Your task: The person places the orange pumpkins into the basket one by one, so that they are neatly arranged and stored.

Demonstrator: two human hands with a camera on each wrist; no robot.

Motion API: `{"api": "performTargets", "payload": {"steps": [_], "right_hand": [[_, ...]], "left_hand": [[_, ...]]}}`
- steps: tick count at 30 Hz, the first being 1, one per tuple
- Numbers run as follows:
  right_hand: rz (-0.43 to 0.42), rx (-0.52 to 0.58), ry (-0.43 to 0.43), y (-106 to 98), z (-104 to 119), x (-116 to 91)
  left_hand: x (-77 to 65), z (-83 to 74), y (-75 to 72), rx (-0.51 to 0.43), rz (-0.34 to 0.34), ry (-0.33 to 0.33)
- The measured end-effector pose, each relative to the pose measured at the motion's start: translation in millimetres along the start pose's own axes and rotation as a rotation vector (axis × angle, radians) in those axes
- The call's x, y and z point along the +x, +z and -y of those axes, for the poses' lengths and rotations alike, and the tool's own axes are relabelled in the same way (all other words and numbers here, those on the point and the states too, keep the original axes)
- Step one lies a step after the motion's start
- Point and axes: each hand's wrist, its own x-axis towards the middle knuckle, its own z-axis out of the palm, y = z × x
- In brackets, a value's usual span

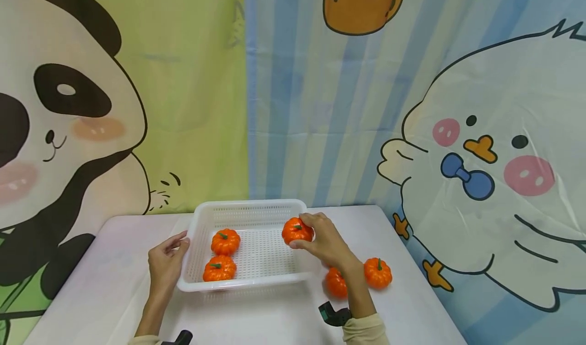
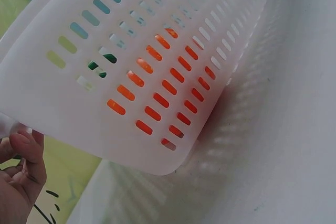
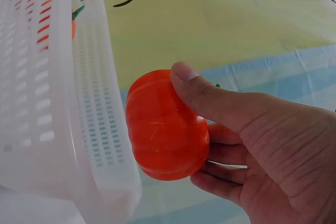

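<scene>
A small orange toy pumpkin [image 1: 297, 231] with a green stem is held in my right hand [image 1: 326, 239], thumb on one side and fingers on the other. In the head view it overlaps the right end of a white plastic basket [image 1: 247, 283]; the right wrist view shows the pumpkin [image 3: 167, 124] beside the basket's rim. My left hand [image 1: 167, 261] pinches the basket's left rim between thumb and fingers. Inside the basket, toward its left, sit two more toy pumpkins [image 1: 226, 242], one in front of the other. Their orange shows through the slotted wall [image 2: 73, 98] in the left wrist view.
Two further pumpkins lie on the white table [image 1: 110, 284] right of the basket: one [image 1: 378, 273] in plain sight, one [image 1: 335, 284] partly behind my right forearm. Behind the table hangs a cartoon-printed curtain [image 1: 293, 106].
</scene>
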Motion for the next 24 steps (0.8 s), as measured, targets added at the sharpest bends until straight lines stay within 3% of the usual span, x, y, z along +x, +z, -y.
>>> {"api": "performTargets", "payload": {"steps": [11, 24], "right_hand": [[0.038, -0.009, -0.058, 16, 9, 10], [0.115, 0.061, -0.071, 43, 19, 16]], "left_hand": [[0.2, -0.7, 0.0, 0.013, -0.001, -0.011], [-0.5, -0.1, 0.0, 0.004, 0.005, 0.013]]}}
